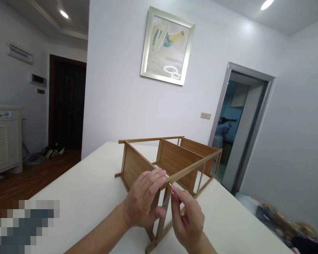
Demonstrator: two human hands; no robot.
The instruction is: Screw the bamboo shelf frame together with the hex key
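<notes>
A wooden shelf rack (180, 164) lies on its side across the white table (87, 190), its shelf panels standing upright. My left hand (145, 197) lies against its near corner, with the fingers together over the end panel's edge and the thumb lower, close to the end of a thin metal rod. That rod looks like a hex key (167, 200). My right hand (187, 217) pinches it between thumb and fingers near its bend. The key's short end meets the rack's corner joint at the near rail (192, 169); any screw head there is too small to make out.
Beyond the table is a white wall with a framed picture (168, 46). A doorway (228, 130) at the right shows a person in the farther room. Piled items (283, 222) lie at the lower right. A white cabinet (5, 137) stands at the left.
</notes>
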